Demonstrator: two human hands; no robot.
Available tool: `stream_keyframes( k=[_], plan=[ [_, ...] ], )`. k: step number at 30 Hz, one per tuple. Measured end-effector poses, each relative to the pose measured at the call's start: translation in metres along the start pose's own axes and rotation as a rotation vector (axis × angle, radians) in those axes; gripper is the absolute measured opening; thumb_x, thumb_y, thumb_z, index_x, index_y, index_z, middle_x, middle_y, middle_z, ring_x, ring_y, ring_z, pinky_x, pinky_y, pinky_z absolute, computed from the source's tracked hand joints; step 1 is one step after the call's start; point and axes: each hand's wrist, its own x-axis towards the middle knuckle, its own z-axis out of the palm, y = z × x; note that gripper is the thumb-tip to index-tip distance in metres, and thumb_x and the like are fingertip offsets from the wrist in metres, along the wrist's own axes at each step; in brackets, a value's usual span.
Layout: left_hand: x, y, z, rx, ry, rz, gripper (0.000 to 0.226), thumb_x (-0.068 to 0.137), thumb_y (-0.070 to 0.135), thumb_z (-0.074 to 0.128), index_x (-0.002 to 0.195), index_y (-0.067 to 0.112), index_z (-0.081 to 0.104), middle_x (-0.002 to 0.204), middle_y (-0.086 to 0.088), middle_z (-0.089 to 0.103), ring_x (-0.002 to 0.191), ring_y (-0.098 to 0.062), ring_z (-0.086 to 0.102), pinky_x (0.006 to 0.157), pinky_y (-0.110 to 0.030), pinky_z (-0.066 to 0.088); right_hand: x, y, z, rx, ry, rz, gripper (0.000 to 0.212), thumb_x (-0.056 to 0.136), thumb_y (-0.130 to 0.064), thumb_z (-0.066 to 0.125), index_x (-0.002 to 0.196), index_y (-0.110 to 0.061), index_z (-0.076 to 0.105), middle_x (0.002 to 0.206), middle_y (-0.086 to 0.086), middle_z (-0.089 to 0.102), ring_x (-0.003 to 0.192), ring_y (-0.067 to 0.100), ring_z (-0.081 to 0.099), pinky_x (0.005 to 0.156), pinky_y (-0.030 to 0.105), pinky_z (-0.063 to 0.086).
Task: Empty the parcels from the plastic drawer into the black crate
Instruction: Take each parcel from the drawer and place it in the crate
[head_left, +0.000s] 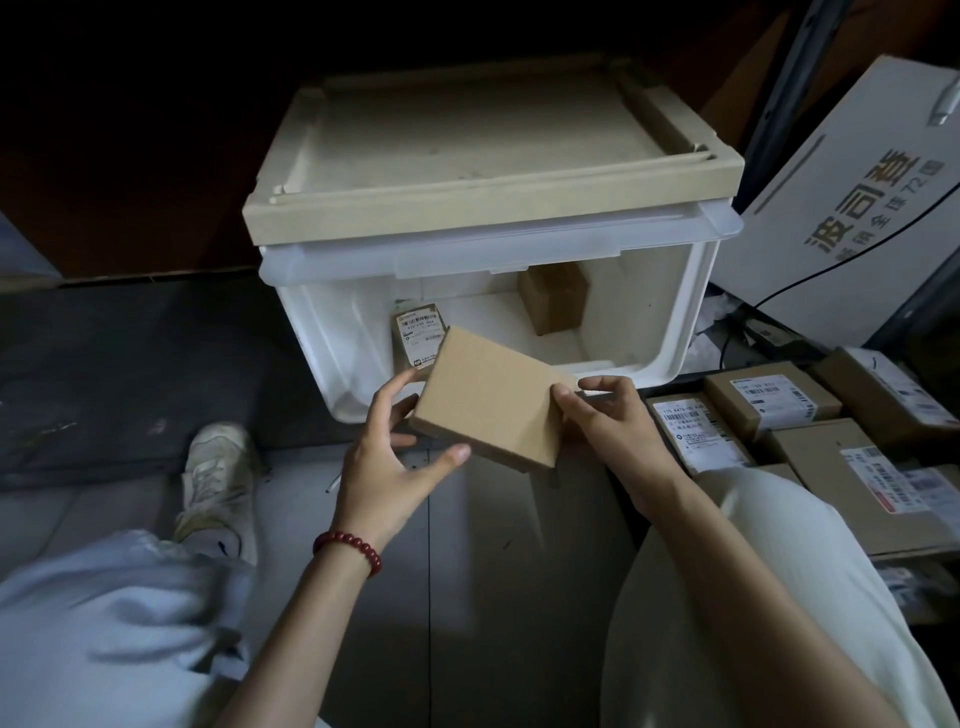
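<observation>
A flat brown cardboard parcel (488, 397) is held in the air in front of the white plastic drawer (670, 332). My left hand (387, 447) grips its left edge, thumb along the bottom. My right hand (613, 421) pinches its right edge. Inside the pulled-out drawer lie a labelled parcel (415, 332) near the front left and a plain brown box (553, 299) at the back. The black crate (670, 389) on the right shows only a dark rim; it holds several labelled parcels (779, 402).
The drawer sits under a beige cabinet top (467, 150). A large white printed carton (852, 208) leans at the right with a black cable across it. My legs and a white shoe (218, 483) are at the left, on a grey floor.
</observation>
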Motion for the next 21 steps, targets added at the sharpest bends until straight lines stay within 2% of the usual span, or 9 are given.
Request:
stream_keyframes(
  k=[2, 6, 10, 12, 13, 15, 17, 19, 21],
  plan=[
    [-0.001, 0.002, 0.0, -0.009, 0.029, -0.008, 0.08, 0.067, 0.046, 0.079, 0.133, 0.05, 0.033, 0.123, 0.013, 0.06, 0.105, 0.002, 0.056, 0.072, -0.015, 0.042, -0.001, -0.003, 0.001, -0.006, -0.024, -0.004, 0.029, 0.086, -0.041, 0.068, 0.106, -0.024, 0.057, 0.087, -0.007, 0.068, 0.073, 0.003, 0.066, 0.066, 0.019, 0.049],
    [-0.001, 0.006, -0.002, -0.06, 0.101, -0.036, 0.07, 0.064, 0.06, 0.071, 0.125, 0.051, 0.039, 0.115, 0.015, 0.063, 0.103, 0.004, 0.057, 0.073, -0.016, 0.044, -0.004, -0.009, 0.002, -0.01, -0.087, 0.016, 0.033, 0.089, -0.049, 0.06, 0.112, -0.025, 0.063, 0.101, 0.005, 0.069, 0.099, 0.02, 0.066, 0.091, 0.039, 0.053],
    [-0.001, 0.009, 0.001, -0.095, 0.169, -0.056, 0.056, 0.07, 0.069, 0.066, 0.116, 0.051, 0.04, 0.104, 0.019, 0.062, 0.093, 0.007, 0.058, 0.067, -0.014, 0.044, -0.009, -0.017, 0.004, 0.029, -0.13, 0.002, 0.034, 0.093, -0.048, 0.054, 0.104, -0.017, 0.062, 0.093, -0.003, 0.066, 0.09, 0.016, 0.059, 0.087, 0.038, 0.049],
    [-0.002, 0.011, 0.003, -0.138, 0.192, -0.067, 0.055, 0.072, 0.067, 0.065, 0.118, 0.053, 0.037, 0.102, 0.02, 0.06, 0.088, 0.01, 0.059, 0.066, -0.013, 0.048, -0.01, -0.018, 0.005, 0.057, -0.174, 0.016, 0.038, 0.094, -0.047, 0.051, 0.107, -0.012, 0.058, 0.095, 0.002, 0.062, 0.091, 0.018, 0.057, 0.091, 0.044, 0.05],
    [-0.002, 0.012, 0.004, -0.156, 0.191, -0.069, 0.054, 0.074, 0.063, 0.064, 0.118, 0.054, 0.034, 0.105, 0.019, 0.059, 0.089, 0.008, 0.06, 0.07, -0.018, 0.051, -0.01, -0.019, 0.006, 0.054, -0.198, 0.03, 0.038, 0.095, -0.049, 0.05, 0.109, -0.014, 0.056, 0.097, 0.004, 0.061, 0.091, 0.019, 0.057, 0.091, 0.045, 0.05],
    [-0.003, 0.012, 0.006, -0.159, 0.173, -0.07, 0.053, 0.076, 0.06, 0.06, 0.119, 0.057, 0.03, 0.117, 0.01, 0.058, 0.101, -0.004, 0.059, 0.081, -0.033, 0.054, -0.01, -0.019, 0.008, 0.032, -0.218, 0.049, 0.036, 0.095, -0.052, 0.047, 0.111, -0.02, 0.055, 0.098, 0.004, 0.059, 0.089, 0.017, 0.057, 0.074, 0.035, 0.055],
    [-0.003, 0.014, 0.006, -0.145, 0.156, -0.063, 0.05, 0.076, 0.064, 0.06, 0.116, 0.06, 0.031, 0.12, 0.01, 0.057, 0.104, -0.003, 0.056, 0.086, -0.041, 0.054, -0.009, -0.017, 0.008, 0.041, -0.183, 0.072, 0.033, 0.095, -0.052, 0.046, 0.115, -0.026, 0.053, 0.098, 0.002, 0.057, 0.086, 0.016, 0.058, 0.055, 0.024, 0.052],
    [-0.003, 0.015, 0.006, -0.148, 0.127, -0.057, 0.049, 0.072, 0.072, 0.061, 0.112, 0.066, 0.033, 0.116, 0.02, 0.057, 0.102, 0.006, 0.055, 0.086, -0.039, 0.055, -0.007, -0.014, 0.008, 0.071, -0.129, 0.103, 0.031, 0.096, -0.05, 0.047, 0.118, -0.029, 0.052, 0.097, 0.002, 0.057, 0.085, 0.017, 0.061, 0.047, 0.024, 0.051],
    [-0.003, 0.017, 0.006, -0.153, 0.073, -0.053, 0.061, 0.063, 0.077, 0.06, 0.117, 0.065, 0.034, 0.116, 0.024, 0.057, 0.103, 0.006, 0.056, 0.082, -0.028, 0.053, -0.004, -0.012, 0.007, 0.078, -0.09, 0.121, 0.024, 0.096, -0.048, 0.049, 0.112, -0.031, 0.054, 0.098, 0.001, 0.061, 0.084, 0.018, 0.065, 0.049, 0.029, 0.054]
  ],
)
